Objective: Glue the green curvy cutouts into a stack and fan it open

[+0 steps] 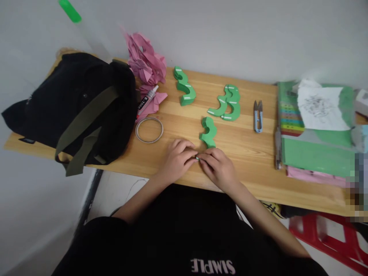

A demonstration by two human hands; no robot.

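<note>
Strip [197,157], small and whitish-green, is located over the near part of the wooden table [247,153], between the fingertips of the left hand [178,158] and right hand [217,167]. Grip: both hands pinch the strip; seen from here, fingers hide most of it. A wavy green stack [209,129] lies immediately beyond the right hand's fingers; contact cannot be determined. Tape roll [136,132]: flat, left of the left hand. Snips [258,124]: beyond the right hand, to its right, blades pointing toward the wall [230,42].
</note>
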